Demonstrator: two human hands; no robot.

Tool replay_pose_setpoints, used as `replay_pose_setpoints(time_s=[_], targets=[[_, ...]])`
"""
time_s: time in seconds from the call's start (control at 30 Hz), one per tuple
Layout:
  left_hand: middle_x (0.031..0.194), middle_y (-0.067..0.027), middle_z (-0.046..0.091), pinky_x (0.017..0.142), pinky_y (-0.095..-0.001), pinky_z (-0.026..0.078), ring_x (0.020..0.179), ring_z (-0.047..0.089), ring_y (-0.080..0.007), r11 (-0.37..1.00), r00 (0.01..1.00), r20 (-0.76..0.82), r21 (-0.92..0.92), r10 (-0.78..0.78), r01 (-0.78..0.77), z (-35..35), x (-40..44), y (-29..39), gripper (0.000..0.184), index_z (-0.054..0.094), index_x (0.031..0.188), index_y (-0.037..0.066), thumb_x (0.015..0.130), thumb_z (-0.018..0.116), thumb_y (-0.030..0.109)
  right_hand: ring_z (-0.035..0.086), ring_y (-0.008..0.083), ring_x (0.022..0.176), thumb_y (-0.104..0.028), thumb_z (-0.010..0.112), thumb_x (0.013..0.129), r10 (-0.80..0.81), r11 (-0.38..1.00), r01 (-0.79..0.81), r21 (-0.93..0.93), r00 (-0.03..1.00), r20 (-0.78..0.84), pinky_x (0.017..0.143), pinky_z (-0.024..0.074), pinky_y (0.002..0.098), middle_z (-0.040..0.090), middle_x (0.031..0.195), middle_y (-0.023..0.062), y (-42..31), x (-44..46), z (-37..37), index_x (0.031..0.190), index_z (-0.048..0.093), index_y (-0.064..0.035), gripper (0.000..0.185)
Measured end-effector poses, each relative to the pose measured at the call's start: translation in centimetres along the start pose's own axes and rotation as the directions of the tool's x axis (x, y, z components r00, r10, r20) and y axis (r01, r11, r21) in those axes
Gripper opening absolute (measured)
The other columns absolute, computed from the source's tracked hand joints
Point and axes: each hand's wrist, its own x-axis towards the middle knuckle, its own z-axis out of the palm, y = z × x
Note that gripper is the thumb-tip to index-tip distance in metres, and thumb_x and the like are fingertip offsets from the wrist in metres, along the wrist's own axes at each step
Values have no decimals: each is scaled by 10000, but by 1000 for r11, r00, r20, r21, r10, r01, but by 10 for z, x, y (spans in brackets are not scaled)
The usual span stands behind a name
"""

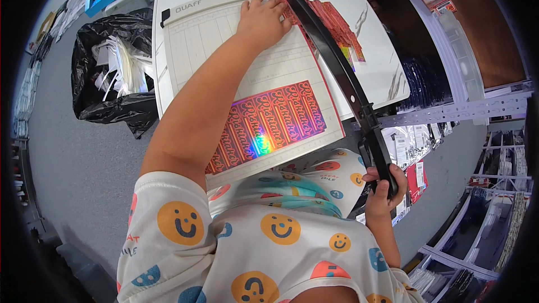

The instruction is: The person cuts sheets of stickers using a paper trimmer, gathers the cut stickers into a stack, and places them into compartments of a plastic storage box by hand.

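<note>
Cutter handle (375, 148) inside right grip (386, 192), left grip (264, 22) on board (202, 50).

Holographic sheet (281, 115): lower left partly hidden behind left forearm (205, 98)
Left hand (263, 21): palm out of sight, turned downward
Right hand (387, 188): palm masked by black handle (377, 157)
Red strips (341, 19): partly covered by blade arm (328, 45)
Table (387, 73): cut off at top edge
Packet labels (401, 148): print too small to read
Right-hand shelves (483, 191): cut off by dark rim

Packed shelves (505, 102) and a paper cutter (275, 62) suggest a workshop.
</note>
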Motion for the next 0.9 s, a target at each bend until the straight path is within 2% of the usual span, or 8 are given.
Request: replay_pose_setpoints(time_s=[0.23, 0.33, 0.4, 0.47, 0.57, 0.67, 0.77, 0.9], targets=[[1239, 13, 423, 967, -397, 222, 1119, 362, -267, 1000, 1000, 5, -30, -5, 5, 0, 1, 1, 454, 466, 1178, 159, 793, 414, 393, 572, 187, 590, -227, 484, 844, 9, 999, -9, 36, 1000, 4, 567, 490, 291, 579, 786, 183, 3, -2, -3, 1107, 376, -26, 348], [1230, 1, 431, 958, -413, 237, 1106, 376, -272, 998, 1000, 22, -69, 6, -5, -2, 0, 3, 445, 487, 1155, 150, 784, 430, 390, 578, 203, 601, -212, 483, 843, -69, 996, 71, -48, 997, 42, 571, 493, 301, 576, 790, 191, 23, -14, 0, 1110, 379, -25, 342], [1217, -10, 441, 948, -422, 249, 1090, 390, -274, 998, 1000, -23, -61, -7, 6, -5, 4, -5, 438, 504, 1136, 145, 774, 450, 387, 581, 212, 599, -202, 485, 841, -55, 998, 55, 24, 998, 26, 563, 489, 301, 570, 793, 204, 22, -9, -4, 1111, 376, -9, 349], [1197, -24, 456, 935, -429, 262, 1069, 407, -275, 999, 996, -83, -47, 14, -18, 3, 1, -1, 429, 524, 1113, 143, 760, 478, 384, 580, 207, 583, -224, 503, 833, -45, 998, 44, 37, 999, 19, 552, 485, 291, 569, 793, 213, -2, 5, -5, 1108, 385, 7, 378], [1119, -33, 505, 907, -428, 280, 1043, 423, -275, 995, 996, -84, -94, 3, -11, -3, 2, 1, 380, 569, 1035, 138, 742, 517, 375, 579, 168, 577, -252, 547, 810, 87, 995, -85, 55, 996, -36, 546, 481, 254, 579, 782, 183, -49, 40, -5, 1076, 436, 32, 404], [1041, -39, 538, 876, -429, 296, 1028, 432, -276, 981, 1000, 28, -194, 6, -1, -24, 1, 12, 329, 595, 947, 129, 735, 536, 373, 578, 150, 584, -241, 558, 803, 140, 987, -137, 79, 990, -35, 547, 480, 233, 579, 779, 160, -70, 58, -3, 1063, 452, 41, 397], [1016, -45, 548, 863, -432, 302, 1035, 428, -280, 962, 988, 114, -263, 103, -70, -34, -5, 30, 301, 595, 902, 119, 745, 531, 368, 579, 144, 604, -222, 563, 800, 141, 986, -135, 102, 988, -57, 549, 481, 221, 575, 776, 147, -70, 60, -2, 1059, 464, 38, 380], [1006, -80, 545, 870, -426, 305, 1042, 424, -283, 934, 948, -232, -234, 217, -270, -12, -27, 40, 241, 597, 902, 115, 760, 540, 301, 574, 138, 623, -188, 559, 799, 110, 990, -102, 101, 991, -79, 552, 482, 218, 572, 771, 136, -69, 62, 0, 1054, 473, 40, 352]])
